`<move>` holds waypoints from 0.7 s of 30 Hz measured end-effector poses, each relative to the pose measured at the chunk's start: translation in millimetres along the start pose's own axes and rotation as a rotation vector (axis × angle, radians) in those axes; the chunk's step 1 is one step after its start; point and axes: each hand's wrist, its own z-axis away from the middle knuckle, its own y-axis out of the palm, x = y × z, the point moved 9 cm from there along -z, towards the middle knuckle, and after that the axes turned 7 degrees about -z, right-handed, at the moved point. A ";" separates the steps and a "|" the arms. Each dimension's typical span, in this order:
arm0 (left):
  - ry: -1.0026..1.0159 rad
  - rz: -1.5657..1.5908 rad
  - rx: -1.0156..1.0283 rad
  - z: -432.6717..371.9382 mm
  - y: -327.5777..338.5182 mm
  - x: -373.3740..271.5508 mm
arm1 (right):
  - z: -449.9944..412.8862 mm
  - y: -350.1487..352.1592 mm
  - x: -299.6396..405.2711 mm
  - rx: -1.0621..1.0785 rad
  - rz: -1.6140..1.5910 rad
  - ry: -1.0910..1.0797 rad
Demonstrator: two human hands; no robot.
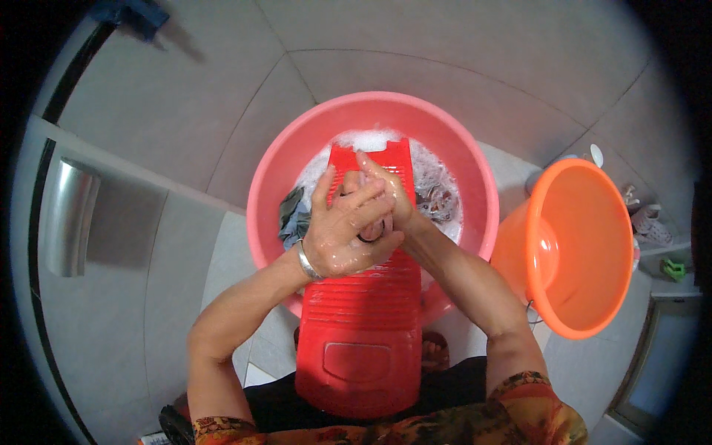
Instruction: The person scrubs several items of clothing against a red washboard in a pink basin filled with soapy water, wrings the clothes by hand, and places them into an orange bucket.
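My left hand (350, 231), wet and wearing a silver bangle, lies across my right hand (396, 194) above a red plastic washboard (361, 311). Something small and pinkish with a dark edge (371, 232) shows between them; whether it is cloth, and which hand grips it, I cannot tell. The ribbed board leans inside a pink plastic basin (481, 183), its near end over my lap. White suds (431, 161) float in the basin. Grey-green and bluish cloth (293, 219) lies at the left inside, and a dark patterned cloth (436, 203) is partly under suds at the right.
An orange plastic bucket (584, 250) stands tilted in view at the right of the basin. Beyond it are light perforated clogs (652, 225) and a green object (673, 269). Grey tiled walls rise ahead and left, with a metal cylinder-like fitting (72, 217) on the left.
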 end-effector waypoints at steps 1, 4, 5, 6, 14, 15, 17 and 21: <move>0.010 0.022 0.096 2.5 5.3 -1.3 | -5.4 11.9 -9.9 -0.051 0.040 0.100; 0.051 0.076 0.138 6.7 2.5 -3.5 | 0.3 8.0 -16.0 -0.274 0.184 0.078; 0.279 0.009 0.078 11.2 -5.3 -20.0 | -3.3 10.0 -19.8 -0.198 0.205 0.081; 0.319 0.026 0.021 11.0 -9.3 -24.3 | -7.2 8.2 -29.4 -0.147 0.124 0.217; 0.464 0.036 0.079 21.8 -15.3 -39.2 | -19.8 9.6 -42.7 -0.186 0.618 0.316; 0.479 0.056 0.074 21.0 -15.8 -42.9 | -22.8 13.9 -37.6 -0.107 0.835 0.256; 0.502 0.063 0.072 21.1 -14.3 -48.7 | -21.4 14.3 -37.9 -0.034 1.093 0.231; 0.603 0.068 0.122 26.5 -9.2 -64.7 | -14.8 15.8 -45.6 -0.026 1.247 0.292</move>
